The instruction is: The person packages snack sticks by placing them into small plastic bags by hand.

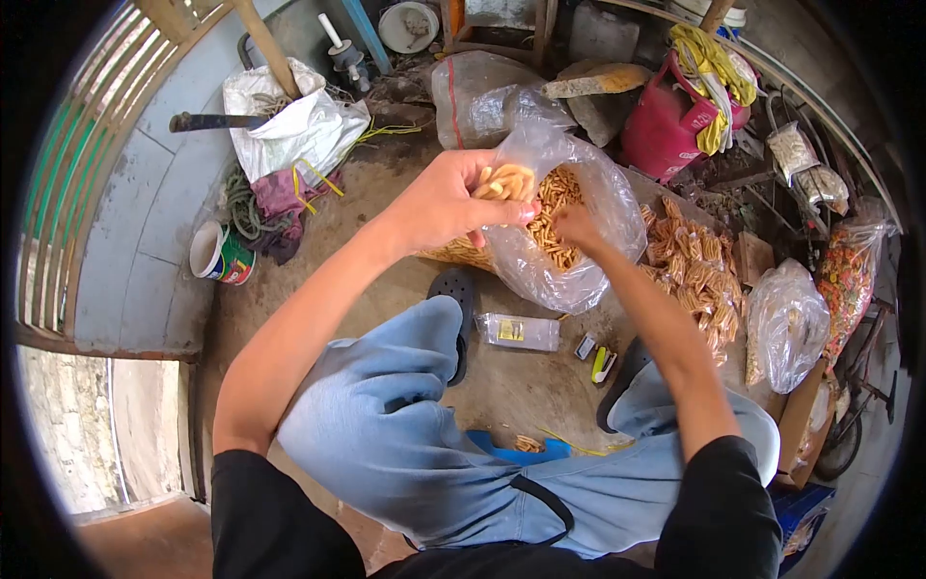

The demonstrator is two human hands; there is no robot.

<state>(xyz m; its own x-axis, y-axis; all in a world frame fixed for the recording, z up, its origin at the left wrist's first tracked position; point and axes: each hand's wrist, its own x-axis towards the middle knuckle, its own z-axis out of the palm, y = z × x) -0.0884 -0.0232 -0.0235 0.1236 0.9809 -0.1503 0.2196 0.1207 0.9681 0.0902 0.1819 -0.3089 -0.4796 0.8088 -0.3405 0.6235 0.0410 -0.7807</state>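
Note:
My left hand (pixel 439 205) is closed around a small clear plastic bag of stick snacks (pixel 504 183), held up beside the big bag's mouth. The pale golden sticks show between thumb and fingers. Below and to the right, a large clear plastic bag (pixel 617 207) stands open, with many loose brown stick snacks (pixel 555 236) inside. My right hand (pixel 577 228) is at the opening of this large bag, over the loose sticks. Its fingers point down and are partly hidden and blurred, so I cannot see whether they grip any.
Many filled snack packets (pixel 696 275) lie in a pile on the right. On the floor between my feet are a clear plastic pack (pixel 519 332), a small box (pixel 585 347) and a green-black stapler (pixel 604 365). A pink bin (pixel 670 125) and a machete (pixel 217 123) stand further back.

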